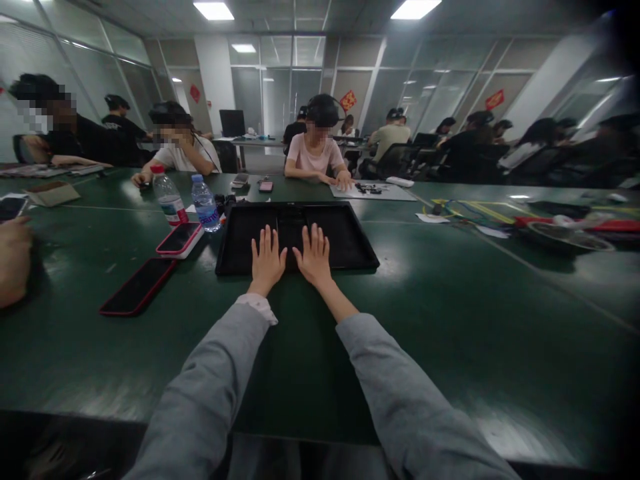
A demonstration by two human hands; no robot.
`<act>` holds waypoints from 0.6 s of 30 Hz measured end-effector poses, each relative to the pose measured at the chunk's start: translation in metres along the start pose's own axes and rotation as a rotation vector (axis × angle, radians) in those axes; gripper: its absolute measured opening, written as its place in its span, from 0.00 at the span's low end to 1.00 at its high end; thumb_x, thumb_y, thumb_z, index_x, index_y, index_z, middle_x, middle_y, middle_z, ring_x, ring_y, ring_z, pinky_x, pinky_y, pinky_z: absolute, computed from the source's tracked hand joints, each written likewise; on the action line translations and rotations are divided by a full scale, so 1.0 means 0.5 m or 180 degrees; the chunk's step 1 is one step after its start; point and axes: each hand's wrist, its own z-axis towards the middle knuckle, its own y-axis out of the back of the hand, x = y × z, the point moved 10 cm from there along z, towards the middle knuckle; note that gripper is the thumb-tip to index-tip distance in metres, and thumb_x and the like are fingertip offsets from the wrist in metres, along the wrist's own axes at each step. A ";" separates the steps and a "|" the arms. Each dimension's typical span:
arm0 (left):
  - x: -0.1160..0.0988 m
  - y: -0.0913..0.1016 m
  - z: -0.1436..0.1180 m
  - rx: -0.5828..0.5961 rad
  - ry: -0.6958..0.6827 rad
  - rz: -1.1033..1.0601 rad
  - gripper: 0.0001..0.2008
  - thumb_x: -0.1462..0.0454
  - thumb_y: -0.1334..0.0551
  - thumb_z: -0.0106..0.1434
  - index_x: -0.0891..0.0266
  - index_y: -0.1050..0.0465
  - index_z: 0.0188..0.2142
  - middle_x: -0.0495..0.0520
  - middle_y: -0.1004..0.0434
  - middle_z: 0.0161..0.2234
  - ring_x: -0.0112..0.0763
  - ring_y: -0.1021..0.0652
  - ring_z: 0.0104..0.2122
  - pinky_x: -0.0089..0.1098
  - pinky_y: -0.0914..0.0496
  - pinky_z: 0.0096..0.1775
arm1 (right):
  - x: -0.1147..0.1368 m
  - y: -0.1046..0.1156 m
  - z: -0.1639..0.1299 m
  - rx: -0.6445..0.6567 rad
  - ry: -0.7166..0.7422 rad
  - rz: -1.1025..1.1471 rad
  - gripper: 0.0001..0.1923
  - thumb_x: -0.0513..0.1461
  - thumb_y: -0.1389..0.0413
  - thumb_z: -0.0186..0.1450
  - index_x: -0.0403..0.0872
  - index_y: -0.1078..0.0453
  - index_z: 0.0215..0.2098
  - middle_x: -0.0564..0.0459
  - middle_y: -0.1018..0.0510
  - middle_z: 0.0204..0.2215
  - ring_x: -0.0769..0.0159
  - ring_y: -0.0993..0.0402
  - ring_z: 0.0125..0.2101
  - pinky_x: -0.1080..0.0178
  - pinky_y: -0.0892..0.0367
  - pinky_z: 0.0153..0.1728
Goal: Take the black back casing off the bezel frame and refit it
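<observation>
- At the far left edge of the green counter (450, 293), another person's hand (14, 260) rests on the surface, with a dark phone (10, 208) just beyond it.
- A flat brown box (53, 193) lies farther back toward the left rear of the counter.
- Two phones lie left of centre: a black one in a red case (139, 287) nearer the front edge, and a second one (180, 239) in a pink-and-white case just behind it.
- Two plastic water bottles stand upright side by side behind the phones: one with a red cap (169, 198) and one with a blue cap (205, 203).
- One black tray (345, 237) lies at the middle of the counter, shallow and divided by ridges down its centre.
- The left hand (267, 261) lies flat, palm down, on the tray's near edge; its fingers (264, 239) are spread and released, grasping nothing.
- The right hand (315, 257) lies the same way just beside it, thumbs almost touching, fingers open and flat on the tray, holding nothing.
- Both arms wear grey sleeves (220, 373) reaching in from the front edge.
- Across the counter's far edge, a person in a pink shirt (315, 155) works with small dark parts on a grey mat (395, 193).
- Toward the right rear, coloured cables (465, 210) and a round dish (570, 237) lie well apart from the tray.
</observation>
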 end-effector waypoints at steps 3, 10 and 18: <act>0.014 -0.041 0.010 0.0293 -0.0007 0.0008 0.35 0.52 0.57 0.76 0.66 0.59 0.76 0.65 0.64 0.76 0.47 0.57 0.75 0.56 0.62 0.71 | 0.008 -0.051 0.009 0.0670 0.0157 -0.0107 0.41 0.57 0.67 0.75 0.48 0.64 0.79 0.52 0.66 0.78 0.49 0.74 0.75 0.43 0.69 0.72; 0.043 -0.102 0.032 0.1181 0.0162 -0.0060 0.38 0.47 0.59 0.74 0.66 0.56 0.76 0.64 0.62 0.76 0.49 0.56 0.75 0.59 0.60 0.71 | -0.024 -0.095 0.028 0.1300 0.0065 -0.0239 0.45 0.59 0.69 0.75 0.38 0.60 0.78 0.41 0.64 0.77 0.51 0.70 0.75 0.48 0.71 0.72; 0.051 -0.120 0.040 0.1588 0.0281 -0.0065 0.41 0.44 0.58 0.73 0.66 0.60 0.76 0.63 0.69 0.76 0.48 0.61 0.75 0.60 0.64 0.71 | -0.024 -0.103 0.026 0.1583 0.0011 -0.0297 0.42 0.58 0.67 0.75 0.40 0.58 0.78 0.41 0.60 0.77 0.51 0.72 0.75 0.45 0.71 0.72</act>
